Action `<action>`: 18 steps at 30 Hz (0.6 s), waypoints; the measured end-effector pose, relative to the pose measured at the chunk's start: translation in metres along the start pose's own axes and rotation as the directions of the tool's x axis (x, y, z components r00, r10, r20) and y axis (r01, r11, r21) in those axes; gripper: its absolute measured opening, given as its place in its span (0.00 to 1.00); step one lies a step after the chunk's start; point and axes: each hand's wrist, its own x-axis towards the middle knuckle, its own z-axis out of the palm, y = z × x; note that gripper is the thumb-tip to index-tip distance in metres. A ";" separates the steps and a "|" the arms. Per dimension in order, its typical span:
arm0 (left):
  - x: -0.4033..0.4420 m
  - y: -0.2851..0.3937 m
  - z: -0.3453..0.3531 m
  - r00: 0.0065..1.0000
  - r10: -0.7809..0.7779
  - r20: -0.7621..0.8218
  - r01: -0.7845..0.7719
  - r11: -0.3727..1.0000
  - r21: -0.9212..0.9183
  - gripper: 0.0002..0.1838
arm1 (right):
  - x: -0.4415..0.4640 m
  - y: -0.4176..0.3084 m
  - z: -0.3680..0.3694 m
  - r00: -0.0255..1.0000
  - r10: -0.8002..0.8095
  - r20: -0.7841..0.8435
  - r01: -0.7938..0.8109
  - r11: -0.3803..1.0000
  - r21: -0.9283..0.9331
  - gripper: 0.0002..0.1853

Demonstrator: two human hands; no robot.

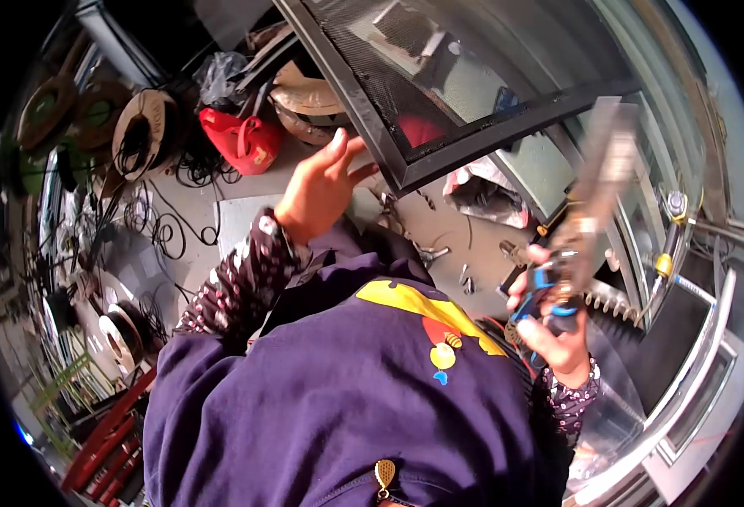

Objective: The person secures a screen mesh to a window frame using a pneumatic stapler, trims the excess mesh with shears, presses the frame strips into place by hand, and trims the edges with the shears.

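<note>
A dark-framed mesh screen [372,127] hangs at the top, one corner pointing toward me. My left hand [313,190] is beside that corner with its thumb and fingers apart; the fingertips reach the frame's edge, and I cannot tell whether they touch it. On the right, my right hand [558,338] is wrapped around the blue-and-black handle of a long metal tool [591,203]. The tool points up and away, its far end smeared by motion, so its exact kind is unclear. Its tip overlaps the screen frame's right end in view.
A red bag [241,139] lies on the floor at the left, near cable spools [144,135] and loose black cords [173,232]. Small metal pieces [466,279] and a crumpled plastic bag [486,194] lie below the screen. Framed panels [684,338] stand at the right beside a coiled hose [613,308].
</note>
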 end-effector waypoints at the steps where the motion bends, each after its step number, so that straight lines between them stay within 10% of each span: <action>1: 0.010 0.001 -0.003 0.997 -0.019 0.071 0.023 0.998 -0.055 0.22 | -0.005 0.005 -0.001 0.996 0.085 0.041 -0.081 0.993 -0.089 0.35; 9: 0.046 -0.011 -0.036 0.915 -0.363 0.176 0.364 0.931 0.031 0.15 | -0.010 -0.018 0.011 0.858 0.505 0.091 -0.469 0.844 -0.259 0.27; 18: 0.047 -0.016 -0.020 0.962 -0.193 0.195 0.226 0.959 -0.169 0.20 | 0.008 -0.034 0.012 0.725 0.663 0.186 -0.625 0.747 -0.225 0.26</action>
